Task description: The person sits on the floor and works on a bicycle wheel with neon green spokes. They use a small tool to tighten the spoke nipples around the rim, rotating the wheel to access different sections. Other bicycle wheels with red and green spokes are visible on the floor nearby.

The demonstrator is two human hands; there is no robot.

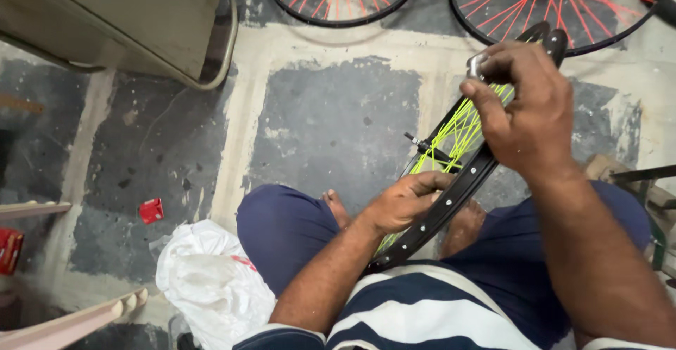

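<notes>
Both hands grip one rim [451,198]: the left hand [405,198] is closed on its lower arc, and the right hand [524,114], above, pinches a small metal tool [477,65] against its top. Green spokes [458,128] run between the grips. Beyond lie red-spoked wheels [563,5]; left of the grips, a white bag [211,279].

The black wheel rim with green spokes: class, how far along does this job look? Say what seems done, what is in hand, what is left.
Done: green spokes already run from hub to black rim. In hand: left hand steadies the rim; right hand holds a small metal tool at its edge. What is left cannot be told from this view.
</notes>
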